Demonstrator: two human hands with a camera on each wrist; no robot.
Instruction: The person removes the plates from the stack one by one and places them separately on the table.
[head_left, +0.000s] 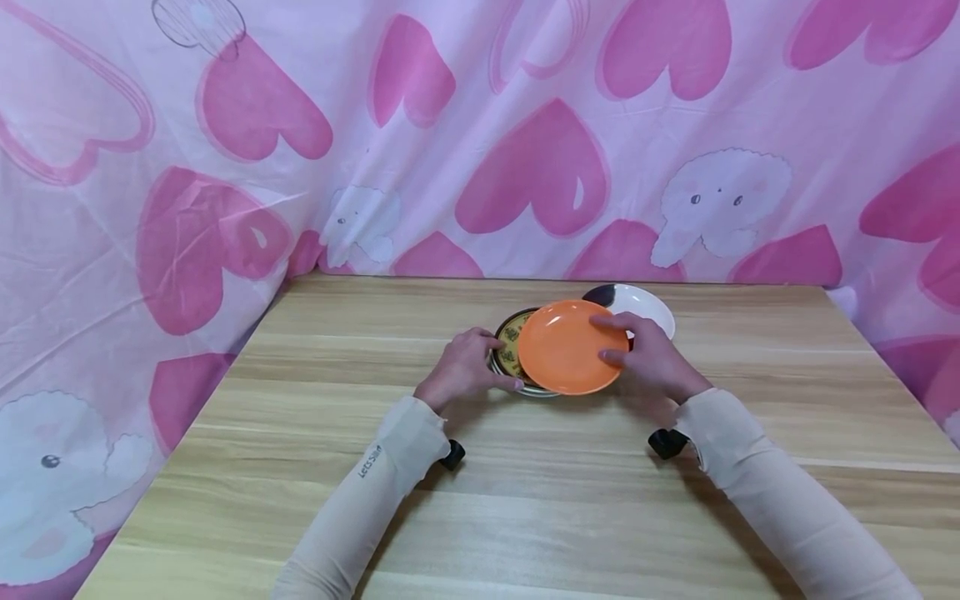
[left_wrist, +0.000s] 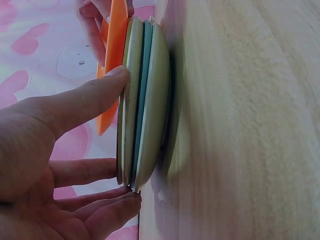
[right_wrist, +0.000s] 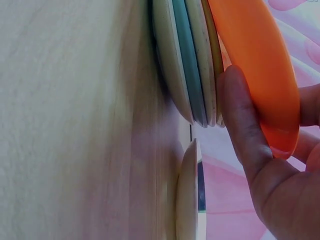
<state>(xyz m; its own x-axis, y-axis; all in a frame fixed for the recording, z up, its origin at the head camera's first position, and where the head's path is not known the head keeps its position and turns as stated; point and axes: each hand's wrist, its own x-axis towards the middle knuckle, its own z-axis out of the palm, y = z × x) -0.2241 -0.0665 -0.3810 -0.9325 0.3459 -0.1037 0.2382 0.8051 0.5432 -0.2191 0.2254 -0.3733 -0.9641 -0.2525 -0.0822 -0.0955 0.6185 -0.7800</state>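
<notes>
My right hand [head_left: 654,358] holds an orange plate [head_left: 566,346] by its right edge, thumb on one side and fingers on the other. The plate is tilted above a stack of plates [left_wrist: 159,105]. A yellow-brown patterned plate [head_left: 510,337] with a dark rim tops the stack, with cream and teal plates under it. At the stack's left side, my left hand [head_left: 467,367] touches the rims with a straight thumb [left_wrist: 90,102] and spread fingers. The orange plate hides much of the stack in the head view.
A white plate with a dark patch [head_left: 648,312] lies on the wooden table [head_left: 540,517] behind and right of the stack. Pink heart-patterned cloth [head_left: 420,167] hangs along the back and sides. Small black devices [head_left: 666,443] sit at both wrists.
</notes>
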